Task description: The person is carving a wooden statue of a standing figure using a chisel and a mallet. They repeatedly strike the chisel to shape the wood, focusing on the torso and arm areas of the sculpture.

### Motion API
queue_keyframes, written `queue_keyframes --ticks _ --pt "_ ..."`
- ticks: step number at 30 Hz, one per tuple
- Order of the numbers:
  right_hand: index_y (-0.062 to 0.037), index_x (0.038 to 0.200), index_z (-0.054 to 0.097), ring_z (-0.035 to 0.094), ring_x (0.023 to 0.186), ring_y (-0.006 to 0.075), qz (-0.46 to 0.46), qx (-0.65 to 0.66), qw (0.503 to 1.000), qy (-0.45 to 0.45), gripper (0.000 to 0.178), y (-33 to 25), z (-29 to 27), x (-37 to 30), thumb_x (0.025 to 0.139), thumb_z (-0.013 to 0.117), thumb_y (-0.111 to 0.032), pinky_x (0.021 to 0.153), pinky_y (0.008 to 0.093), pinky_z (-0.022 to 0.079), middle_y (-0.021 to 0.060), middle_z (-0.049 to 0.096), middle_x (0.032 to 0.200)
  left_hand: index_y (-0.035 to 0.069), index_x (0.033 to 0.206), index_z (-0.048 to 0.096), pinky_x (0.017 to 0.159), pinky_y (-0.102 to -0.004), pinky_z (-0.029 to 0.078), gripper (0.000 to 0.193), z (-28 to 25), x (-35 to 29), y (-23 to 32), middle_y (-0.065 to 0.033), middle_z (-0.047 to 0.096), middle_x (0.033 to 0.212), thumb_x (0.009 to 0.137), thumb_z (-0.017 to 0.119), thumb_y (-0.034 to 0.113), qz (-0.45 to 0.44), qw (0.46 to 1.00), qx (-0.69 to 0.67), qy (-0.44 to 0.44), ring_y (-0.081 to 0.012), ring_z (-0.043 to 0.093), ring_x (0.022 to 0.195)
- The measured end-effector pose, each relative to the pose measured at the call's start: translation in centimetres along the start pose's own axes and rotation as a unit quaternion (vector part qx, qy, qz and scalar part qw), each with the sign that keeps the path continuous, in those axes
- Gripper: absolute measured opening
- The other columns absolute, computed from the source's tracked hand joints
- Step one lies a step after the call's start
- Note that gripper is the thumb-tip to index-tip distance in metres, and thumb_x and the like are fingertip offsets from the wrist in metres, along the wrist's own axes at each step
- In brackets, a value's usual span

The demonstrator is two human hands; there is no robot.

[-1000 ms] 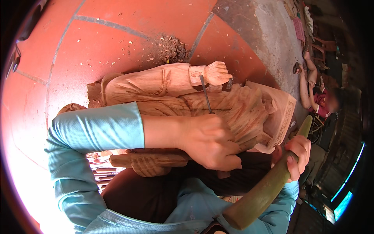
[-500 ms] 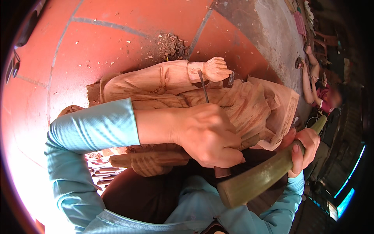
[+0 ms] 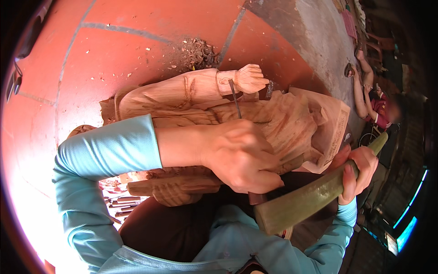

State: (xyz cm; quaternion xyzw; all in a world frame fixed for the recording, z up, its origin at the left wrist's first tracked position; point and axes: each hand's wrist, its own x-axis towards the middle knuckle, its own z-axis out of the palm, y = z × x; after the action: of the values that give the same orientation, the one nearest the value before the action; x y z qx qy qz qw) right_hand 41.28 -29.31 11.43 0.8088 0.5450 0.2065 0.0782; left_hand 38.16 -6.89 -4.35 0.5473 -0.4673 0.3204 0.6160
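Note:
A carved wooden figure [image 3: 171,92] lies on its side before me, its outstretched fist pointing right. My left hand [image 3: 242,155] is closed around a chisel [image 3: 235,101]. The thin metal blade slants up and away, its tip at the carved cuff beside the figure's fist. Below my left fist the reddish end of the chisel handle shows. My right hand [image 3: 358,173] grips a greenish, tapered wooden mallet [image 3: 303,201] by its narrow part. The mallet's thick end is right beside the chisel handle's end; whether they touch I cannot tell.
Wood shavings [image 3: 198,54] are heaped on the red tiled floor [image 3: 132,18] beyond the figure. Several more tools [image 3: 122,205] lie at the lower left, partly hidden by my left arm. Another person [image 3: 381,109] sits at the far right. Dark footwear [image 3: 16,82] is at the left edge.
The mallet's thick end has risen slightly, closer to the chisel handle's end. My right hand has shifted a little up and right. The chisel tip stays at the carved cuff.

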Motion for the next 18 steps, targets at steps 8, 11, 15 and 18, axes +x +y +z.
queue_keyframes --ticks 8,11,15,18 --pt "-0.0142 0.111 0.040 0.051 0.062 0.0278 0.023 0.019 1.000 0.010 0.057 0.4 0.0 -0.7 0.071 0.064 0.017 0.053 0.0410 0.043 0.0123 0.051 0.081 0.010 0.057 0.046 0.032 -0.0265 0.028 0.034 -0.2 0.4 0.1 0.0042 0.033 0.050 0.074 0.074 0.014 -0.017 0.999 0.034 -0.017 -0.0101 0.041 0.039" --pt "-0.0129 0.118 0.036 0.050 0.061 0.0253 0.016 0.045 0.998 0.046 0.056 0.8 0.0 -1.2 0.078 0.063 0.015 0.052 0.0391 0.045 0.0124 0.051 0.081 0.010 0.058 0.048 0.032 -0.0265 0.028 0.031 -0.1 1.3 1.8 0.0052 0.033 0.051 0.074 0.073 0.016 -0.033 0.994 0.093 -0.039 -0.0097 0.041 0.040" --pt "-0.0132 0.121 0.036 0.049 0.061 0.0238 0.019 0.061 0.997 0.042 0.058 0.9 0.3 -1.5 0.079 0.063 0.015 0.051 0.0380 0.043 0.0125 0.051 0.081 0.009 0.063 0.051 0.034 -0.0248 0.027 0.027 0.8 1.1 1.9 0.0045 0.036 0.054 0.075 0.073 0.019 -0.017 0.997 0.079 -0.007 -0.0099 0.042 0.041" --pt "-0.0129 0.122 0.036 0.049 0.061 0.0237 0.019 0.069 0.997 0.036 0.058 0.9 0.3 -1.5 0.079 0.063 0.015 0.051 0.0378 0.043 0.0125 0.051 0.081 0.009 0.063 0.051 0.035 -0.0257 0.031 0.028 1.4 0.6 1.0 0.0037 0.037 0.055 0.076 0.073 0.020 -0.024 0.998 0.063 0.002 -0.0109 0.043 0.042"
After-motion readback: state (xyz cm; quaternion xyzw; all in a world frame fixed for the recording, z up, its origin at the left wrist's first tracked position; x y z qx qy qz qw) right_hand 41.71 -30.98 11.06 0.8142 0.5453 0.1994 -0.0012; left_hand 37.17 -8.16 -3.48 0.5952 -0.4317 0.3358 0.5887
